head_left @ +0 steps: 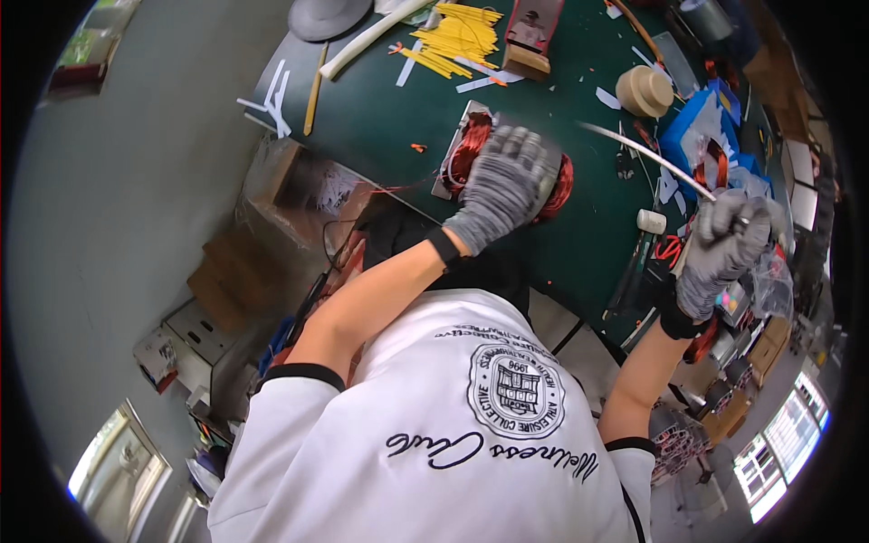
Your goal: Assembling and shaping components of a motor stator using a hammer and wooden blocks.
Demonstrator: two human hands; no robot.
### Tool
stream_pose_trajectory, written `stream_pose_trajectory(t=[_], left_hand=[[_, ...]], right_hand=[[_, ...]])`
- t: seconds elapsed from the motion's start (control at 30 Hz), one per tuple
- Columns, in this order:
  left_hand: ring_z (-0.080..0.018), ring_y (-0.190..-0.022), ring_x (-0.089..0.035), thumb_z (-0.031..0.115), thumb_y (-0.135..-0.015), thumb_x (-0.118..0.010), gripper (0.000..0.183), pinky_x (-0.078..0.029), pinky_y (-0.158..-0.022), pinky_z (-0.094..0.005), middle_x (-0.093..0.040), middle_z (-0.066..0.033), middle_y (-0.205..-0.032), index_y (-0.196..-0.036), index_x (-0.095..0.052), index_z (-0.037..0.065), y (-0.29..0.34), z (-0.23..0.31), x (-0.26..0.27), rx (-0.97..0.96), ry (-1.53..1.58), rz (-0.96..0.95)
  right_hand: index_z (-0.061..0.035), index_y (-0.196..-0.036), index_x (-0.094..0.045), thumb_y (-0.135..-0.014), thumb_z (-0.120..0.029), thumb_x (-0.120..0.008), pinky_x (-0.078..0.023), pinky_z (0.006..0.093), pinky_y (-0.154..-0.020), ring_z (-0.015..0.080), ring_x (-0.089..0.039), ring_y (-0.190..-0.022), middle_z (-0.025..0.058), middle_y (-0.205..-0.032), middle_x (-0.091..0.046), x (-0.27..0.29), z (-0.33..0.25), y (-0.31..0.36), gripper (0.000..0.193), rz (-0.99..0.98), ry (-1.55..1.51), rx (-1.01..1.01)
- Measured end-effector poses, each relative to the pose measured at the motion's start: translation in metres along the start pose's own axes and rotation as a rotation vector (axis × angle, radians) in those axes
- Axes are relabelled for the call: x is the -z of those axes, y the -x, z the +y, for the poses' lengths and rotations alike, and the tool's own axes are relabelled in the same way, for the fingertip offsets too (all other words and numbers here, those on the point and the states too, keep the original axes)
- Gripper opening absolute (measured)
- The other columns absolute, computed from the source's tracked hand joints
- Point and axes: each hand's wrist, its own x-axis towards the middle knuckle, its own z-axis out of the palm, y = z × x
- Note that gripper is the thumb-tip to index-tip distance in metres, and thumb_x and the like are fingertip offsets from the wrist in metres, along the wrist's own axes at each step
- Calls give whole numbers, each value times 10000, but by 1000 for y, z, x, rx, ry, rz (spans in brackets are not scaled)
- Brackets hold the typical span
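My left hand [507, 185], in a grey knit glove, is laid over a motor stator [550, 163] with its fingers curled on the metal core. Red-copper wire windings [470, 149] bulge out on both sides of the core, and the palm hides most of the middle. Out to the right, my right hand [727, 244], gloved the same way, is closed around a long thin pale rod [647, 156]. The rod slants up and left, and its far tip is blurred a short way from the stator.
Yellow strips [462, 38] lie at the back of the green table [380, 118]. A beige round block [644, 91] and a blue bin [692, 127] stand at the right. Near my right hand lies a white-headed mallet [650, 223]. An open box [312, 185] adjoins the left table edge.
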Motion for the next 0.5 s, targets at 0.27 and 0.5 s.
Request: stream_pose_trajectory(t=[0.27,0.5], left_hand=[[-323,-1207,-442,255,-810,-471,410,-258,-1062,-448,-496,-178,-1265,-1144,-553,34,-7,19,-2,-207,120,49],[-333,-1179,-461,269,-817,-470,412,-273,-1050,-466,-489,-191,-1262,-1137,-549,22,-1,18,-5,-195,133,66]], right_hand=[[-84,-665,-511,-897,-326,-506,-335,194,-373,62,-450,-395,12,-547,-529,-111,40,-48,335,-393,610,-253],[-70,-678,-523,-905,-293,-498,-353,191,-383,41,-465,-434,-9,-559,-533,-143,62,-61,319,-614,665,-446]])
